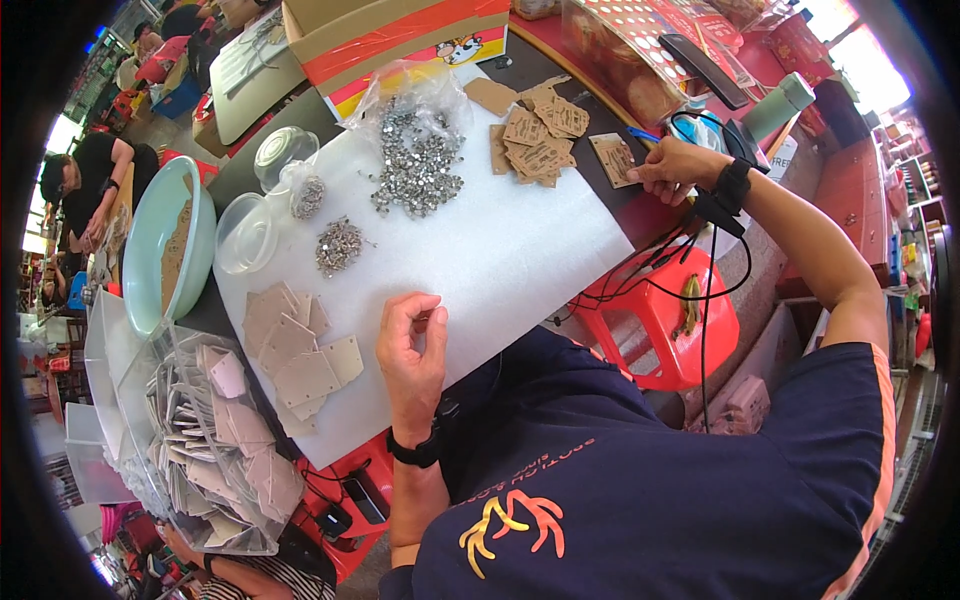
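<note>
Brown card (611, 160), just right of the white sheet (510, 262), meets the fingertips of the right hand (680, 165); whether gripped, I cannot tell. The left hand (412, 345) curls above the sheet's near edge, its grasp unclear. Metal studs (415, 170) heap toward the sheet's far edge; grey tags (305, 372) overlap on its left.

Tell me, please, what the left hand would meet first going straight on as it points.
The left hand would probably meet the large silver stud pile across the white sheet, though the hand's height is unclear.
</note>
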`<state>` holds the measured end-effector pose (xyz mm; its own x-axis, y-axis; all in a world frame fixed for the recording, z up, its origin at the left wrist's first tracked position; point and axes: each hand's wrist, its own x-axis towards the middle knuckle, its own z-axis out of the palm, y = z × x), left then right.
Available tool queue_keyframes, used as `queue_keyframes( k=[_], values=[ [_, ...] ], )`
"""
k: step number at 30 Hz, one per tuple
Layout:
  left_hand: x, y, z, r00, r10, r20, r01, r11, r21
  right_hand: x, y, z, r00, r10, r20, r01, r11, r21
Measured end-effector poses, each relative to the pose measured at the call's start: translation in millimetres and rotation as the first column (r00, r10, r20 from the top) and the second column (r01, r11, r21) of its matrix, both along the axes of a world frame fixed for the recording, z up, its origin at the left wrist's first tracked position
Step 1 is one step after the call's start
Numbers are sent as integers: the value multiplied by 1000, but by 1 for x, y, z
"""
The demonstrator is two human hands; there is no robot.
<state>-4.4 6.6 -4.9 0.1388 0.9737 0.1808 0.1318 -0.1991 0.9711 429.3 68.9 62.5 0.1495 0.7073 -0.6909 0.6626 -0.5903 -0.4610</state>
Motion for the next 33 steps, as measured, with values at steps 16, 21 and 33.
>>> queue_keyframes(
  k=[16,21,33],
  values=[
    [1,1,2,1000,1,-21,0,1000,22,6,12,-6,1000,8,-3,-8,997,-81],
    [1,1,2,998,0,-70,3,999,42,-2,18,-1,1000,14,27,-10,991,-135],
    [1,0,3,998,7,-70,-2,998,68,5,25,-3,993,5,-120,-30,978,-208]
  ],
)
